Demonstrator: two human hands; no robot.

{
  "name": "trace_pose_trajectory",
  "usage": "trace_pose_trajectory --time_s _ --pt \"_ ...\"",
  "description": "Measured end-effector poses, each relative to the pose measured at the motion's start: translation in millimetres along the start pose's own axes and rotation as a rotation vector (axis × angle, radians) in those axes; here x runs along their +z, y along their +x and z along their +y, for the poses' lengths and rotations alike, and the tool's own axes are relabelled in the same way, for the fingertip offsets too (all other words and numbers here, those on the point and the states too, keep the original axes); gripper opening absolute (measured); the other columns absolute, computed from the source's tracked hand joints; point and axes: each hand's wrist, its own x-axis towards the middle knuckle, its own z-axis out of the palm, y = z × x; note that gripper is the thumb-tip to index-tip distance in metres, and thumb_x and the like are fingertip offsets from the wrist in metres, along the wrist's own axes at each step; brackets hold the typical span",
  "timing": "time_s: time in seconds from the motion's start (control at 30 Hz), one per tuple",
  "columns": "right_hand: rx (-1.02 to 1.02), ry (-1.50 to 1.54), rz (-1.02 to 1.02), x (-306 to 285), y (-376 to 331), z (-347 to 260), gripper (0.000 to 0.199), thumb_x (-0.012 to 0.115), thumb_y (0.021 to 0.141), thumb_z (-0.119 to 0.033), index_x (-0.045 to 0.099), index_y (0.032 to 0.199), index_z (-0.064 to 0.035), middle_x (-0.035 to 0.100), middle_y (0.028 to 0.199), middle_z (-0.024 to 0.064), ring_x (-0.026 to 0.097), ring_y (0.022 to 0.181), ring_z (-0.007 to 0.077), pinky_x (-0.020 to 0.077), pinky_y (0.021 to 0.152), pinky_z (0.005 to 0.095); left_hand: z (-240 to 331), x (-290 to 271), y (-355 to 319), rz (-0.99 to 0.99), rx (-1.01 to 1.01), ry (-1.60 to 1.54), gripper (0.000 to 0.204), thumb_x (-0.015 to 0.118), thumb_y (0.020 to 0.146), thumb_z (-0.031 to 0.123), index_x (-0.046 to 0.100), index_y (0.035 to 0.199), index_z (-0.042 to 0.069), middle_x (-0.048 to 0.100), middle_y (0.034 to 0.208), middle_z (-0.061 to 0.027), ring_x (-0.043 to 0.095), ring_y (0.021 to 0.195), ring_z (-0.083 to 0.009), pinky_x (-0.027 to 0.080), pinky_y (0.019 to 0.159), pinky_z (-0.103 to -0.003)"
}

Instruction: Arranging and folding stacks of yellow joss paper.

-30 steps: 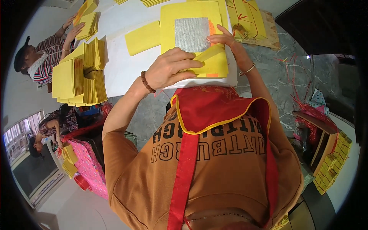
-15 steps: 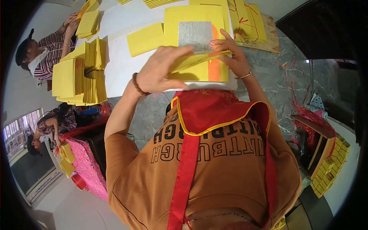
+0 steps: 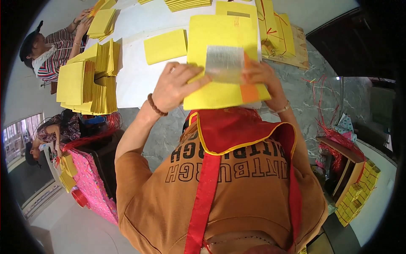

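A yellow paper sheet [image 3: 211, 97] with a silver square [image 3: 224, 57] and an orange strip [image 3: 250, 93] lies in front of me. Its near edge reaches past the table's front edge. My left hand [image 3: 172, 86] is closed on its left side, the thumb across the paper toward the silver square. On the right side, my right hand [image 3: 267, 82] grips the sheet over the orange strip, its fingers blurred. Left of the sheet a folded yellow paper [image 3: 165, 46] lies flat on the white table [image 3: 131, 76]. More yellow paper [image 3: 239, 9] shows behind the sheet.
Stacks of folded yellow paper [image 3: 76, 82] stand at the table's left edge. A co-worker in a striped top [image 3: 55, 57] handles paper at the far left; another person [image 3: 57, 131] is lower left by a pink cloth [image 3: 93, 182]. Tied yellow bundles [image 3: 285, 36] sit on a wooden board.
The folded yellow piece held between my hands no longer shows in them. Both hands have moved slightly nearer to me, now at the sheet's sides, and the sheet's near edge has come closer.
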Motion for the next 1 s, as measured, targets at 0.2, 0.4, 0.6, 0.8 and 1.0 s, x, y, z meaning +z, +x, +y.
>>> trace_pose_trajectory --time_s 0.2,0.4,0.6,0.8,1.0 --pt "0.143 0.086 -0.068 5.5 -13.2 -25.9 0.008 0.053 0.085 -0.013 0.055 0.093 -0.0108 0.061 0.106 0.0035 0.055 0.100 0.0241 0.0328 0.087 0.0372 7.8 2.9 -5.7 0.054 -0.215 -0.508 0.019 0.059 0.079 0.015 0.062 0.096 0.007 0.061 0.076 -0.0071 0.059 0.071 -0.0216 0.043 0.066 -0.031" --pt "0.537 0.184 0.251 19.1 3.0 -30.4 0.020 0.056 0.086 -0.018 0.056 0.100 -0.0027 0.062 0.083 0.0089 0.057 0.071 0.0183 0.0421 0.064 0.0283 5.2 16.7 14.9 0.011 -0.784 -0.699 0.026 0.051 0.091 0.026 0.052 0.093 0.001 0.054 0.064 -0.0158 0.053 0.059 -0.0321 0.041 0.054 -0.038" --pt "0.594 0.313 0.605 32.6 26.3 -31.0 0.026 0.057 0.085 -0.012 0.055 0.108 -0.0011 0.059 0.072 0.0044 0.046 0.060 0.0068 0.0377 0.054 0.0216 -11.9 35.6 26.3 0.058 -0.786 -0.558 0.033 0.048 0.093 0.029 0.045 0.078 0.000 0.049 0.053 -0.0152 0.049 0.048 -0.0331 0.036 0.046 -0.041" --pt "0.672 0.143 0.376 16.1 30.0 -20.7 0.035 0.061 0.083 -0.012 0.055 0.116 -0.0040 0.053 0.067 0.0006 0.039 0.056 0.0049 0.0342 0.051 0.0196 -24.5 41.6 34.7 -0.036 -0.853 -0.633 0.035 0.048 0.093 0.030 0.042 0.075 0.001 0.046 0.049 -0.0155 0.048 0.045 -0.0326 0.035 0.043 -0.040" --pt "0.671 0.201 0.430 24.4 29.6 -1.9 0.034 0.062 0.081 -0.013 0.058 0.114 -0.0051 0.048 0.060 0.0005 0.037 0.054 0.0046 0.0338 0.048 0.0219 -30.8 37.6 43.1 -0.154 -0.895 -0.625 0.034 0.051 0.091 0.030 0.043 0.075 0.001 0.048 0.049 -0.0144 0.051 0.045 -0.0319 0.036 0.043 -0.040"
